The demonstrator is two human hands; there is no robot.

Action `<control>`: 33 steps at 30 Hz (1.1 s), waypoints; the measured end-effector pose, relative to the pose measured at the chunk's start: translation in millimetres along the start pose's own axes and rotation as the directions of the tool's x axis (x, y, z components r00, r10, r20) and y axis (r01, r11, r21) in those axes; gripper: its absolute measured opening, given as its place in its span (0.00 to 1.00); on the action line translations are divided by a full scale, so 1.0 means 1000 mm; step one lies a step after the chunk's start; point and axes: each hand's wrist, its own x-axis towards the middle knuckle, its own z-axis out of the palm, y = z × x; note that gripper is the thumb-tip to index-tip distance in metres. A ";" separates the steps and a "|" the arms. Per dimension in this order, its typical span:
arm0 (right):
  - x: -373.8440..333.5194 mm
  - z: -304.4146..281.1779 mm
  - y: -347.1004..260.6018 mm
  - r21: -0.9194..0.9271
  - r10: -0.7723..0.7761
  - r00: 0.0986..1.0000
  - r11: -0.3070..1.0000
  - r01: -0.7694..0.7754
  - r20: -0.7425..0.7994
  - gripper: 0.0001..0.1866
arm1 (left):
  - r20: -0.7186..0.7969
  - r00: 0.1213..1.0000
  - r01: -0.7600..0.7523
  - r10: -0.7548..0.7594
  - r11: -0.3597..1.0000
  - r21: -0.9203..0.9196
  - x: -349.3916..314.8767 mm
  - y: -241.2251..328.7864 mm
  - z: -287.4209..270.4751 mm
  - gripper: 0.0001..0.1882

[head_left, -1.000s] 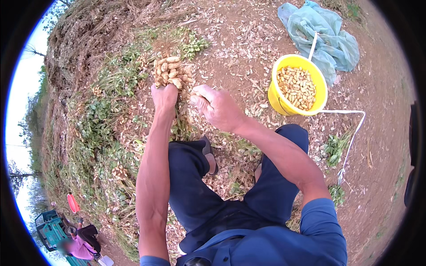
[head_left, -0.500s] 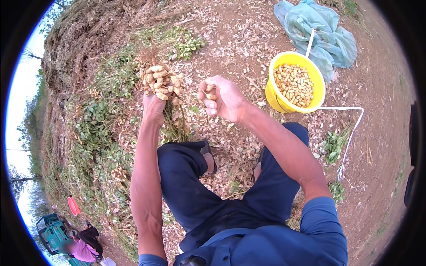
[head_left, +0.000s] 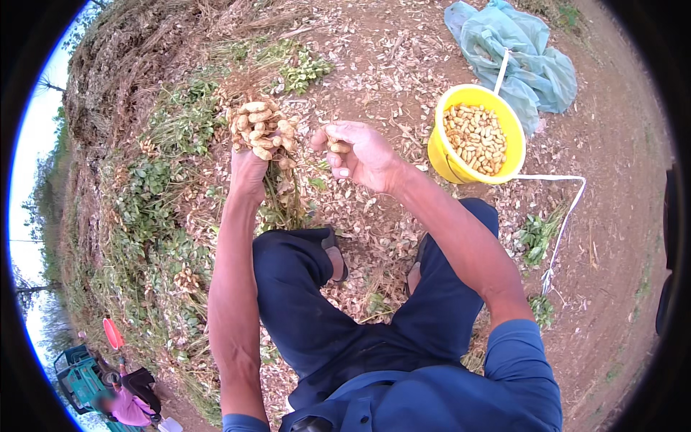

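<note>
I see the left hand (head_left: 250, 173) wrapped round a peanut bunch (head_left: 259, 132). Near it, left of the rim of the yellow bucket (head_left: 444, 153), the right hand (head_left: 368, 157), half curled, holds loose peanuts (head_left: 339, 147).

before us, our left hand (head_left: 249, 173) has a bunch of peanuts (head_left: 259, 129) in its grip, to the left of and apart from our right hand (head_left: 363, 155), which has some peanuts (head_left: 338, 147) between its fingers. right of both hands, ahead of our right knee (head_left: 481, 216), we have a bucket (head_left: 440, 147) with more peanuts (head_left: 475, 140) in it, and a bag (head_left: 515, 50) lies just behind it. a strap (head_left: 570, 223) runs rightward from the bucket, then back toward us, past a leafy clump (head_left: 538, 237) on its left. plants (head_left: 147, 191) lie along our left, a heap of stalks (head_left: 137, 57) beyond them. far off, lower left, a person (head_left: 133, 407) is beside a vehicle (head_left: 83, 381), near a basin (head_left: 113, 333).
</note>
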 end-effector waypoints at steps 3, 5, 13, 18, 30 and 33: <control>-0.002 0.004 -0.001 0.005 -0.053 0.998 0.999 0.053 -0.023 0.13 | -0.008 0.999 -0.039 0.039 0.999 0.017 0.003 -0.002 -0.006 0.25; -0.001 0.000 -0.002 -0.042 -0.106 0.994 0.994 0.105 -0.026 0.13 | -0.037 0.999 -0.004 0.003 1.000 -0.031 -0.005 0.005 0.003 0.20; -0.015 -0.017 -0.030 -0.190 -0.288 0.952 0.945 0.265 -0.104 0.12 | 0.000 0.999 -0.033 0.033 0.999 -0.027 0.003 -0.006 -0.003 0.23; -0.033 -0.053 -0.072 -0.243 -0.262 0.920 0.951 0.193 -0.292 0.14 | 0.022 1.000 -0.005 0.005 1.000 -0.004 -0.001 -0.004 -0.005 0.24; -0.039 -0.040 -0.030 -0.964 -0.206 0.952 -0.190 0.187 0.226 0.15 | 0.490 0.869 -0.124 0.073 0.990 0.073 -0.016 -0.019 0.005 0.24; -0.042 -0.029 -0.028 -0.950 -0.232 0.934 -0.218 0.222 0.271 0.14 | 0.554 0.833 -0.002 -0.010 1.000 0.021 -0.012 -0.010 0.019 0.25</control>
